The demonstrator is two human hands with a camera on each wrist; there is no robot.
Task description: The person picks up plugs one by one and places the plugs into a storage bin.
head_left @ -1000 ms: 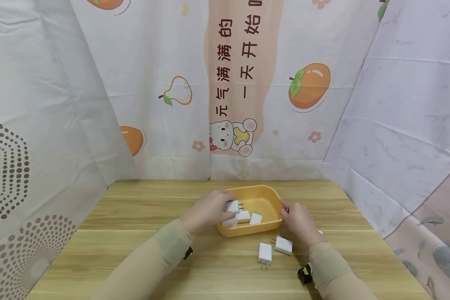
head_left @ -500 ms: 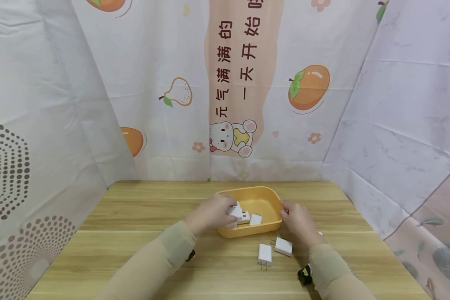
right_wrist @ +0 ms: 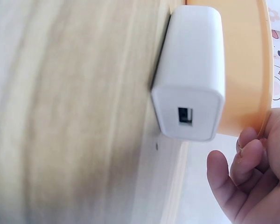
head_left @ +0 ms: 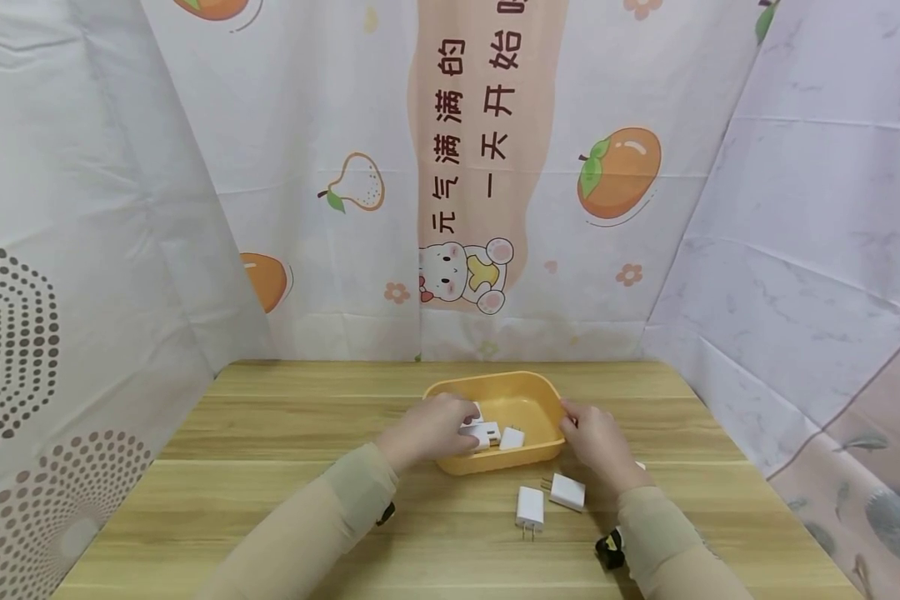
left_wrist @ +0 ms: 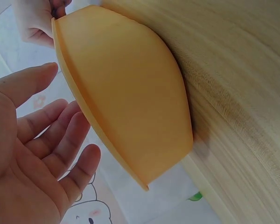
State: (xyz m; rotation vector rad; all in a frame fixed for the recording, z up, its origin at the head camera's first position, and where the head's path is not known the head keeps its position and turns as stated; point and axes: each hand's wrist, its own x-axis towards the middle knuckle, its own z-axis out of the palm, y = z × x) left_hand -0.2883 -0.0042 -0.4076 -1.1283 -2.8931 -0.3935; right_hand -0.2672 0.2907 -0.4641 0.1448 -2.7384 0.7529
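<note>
A yellow plastic basket [head_left: 525,457] stands on the table with several white charger plugs inside, including one charger plug [head_left: 512,438] near its front wall. My left hand [head_left: 437,425] is over the basket's left end, beside the charger plugs there. In the left wrist view, thumb and fingers [left_wrist: 84,172] are spread and slightly bent at the rim, with nothing visible between them. My right hand [head_left: 596,437] pinches the basket's right rim; in the right wrist view its fingers [right_wrist: 219,172] curl at the yellow edge. The basket's far left corner is partly hidden by my left hand.
Two white charger plugs, one upright in view [head_left: 529,507] and one turned sideways [head_left: 567,492], lie in front of the basket. Another charger plug [right_wrist: 189,70] with a USB port sits near the right wrist. Patterned cloth [head_left: 330,275] hangs behind the wooden table [head_left: 270,433].
My left hand has lowered a charger plug into the basket's left side and let it go, shifting slightly right. The right hand keeps its hold on the rim.
</note>
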